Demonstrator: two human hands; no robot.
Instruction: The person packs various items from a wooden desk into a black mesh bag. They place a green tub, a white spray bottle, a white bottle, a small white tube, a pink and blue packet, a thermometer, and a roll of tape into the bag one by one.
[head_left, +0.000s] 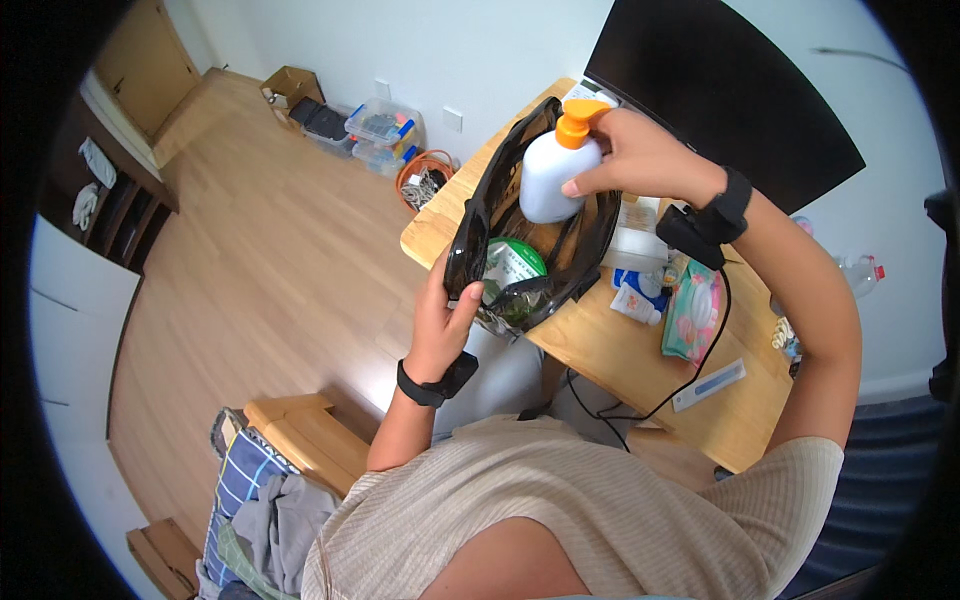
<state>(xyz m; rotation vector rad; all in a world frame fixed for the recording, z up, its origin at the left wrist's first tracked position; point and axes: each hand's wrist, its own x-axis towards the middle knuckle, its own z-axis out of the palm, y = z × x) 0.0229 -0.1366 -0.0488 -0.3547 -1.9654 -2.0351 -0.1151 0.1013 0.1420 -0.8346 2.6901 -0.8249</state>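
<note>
My left hand (444, 324) grips the near left rim of a black see-through bag (471, 232), whose mouth gapes upward over the table's edge. In my right hand (637, 161) is a white pump bottle (551, 176) with an orange pump head (577, 120). The bottle tilts slightly, held by its upper right side, and overlaps the bag's opening; how deep it sits cannot be told. Inside the bag lies a round container with a green rim (525, 259) that bears writing. The bag's lower contents are partly hidden by its folds.
A wooden table (585, 337) carries a wipes pack (691, 311), a white tube (636, 304), a white box (636, 244) and a slim packet (709, 384). A dark monitor (720, 82) stands behind. A black cable (686, 386) hangs from my right wrist. Storage boxes (381, 124) stand along the wall.
</note>
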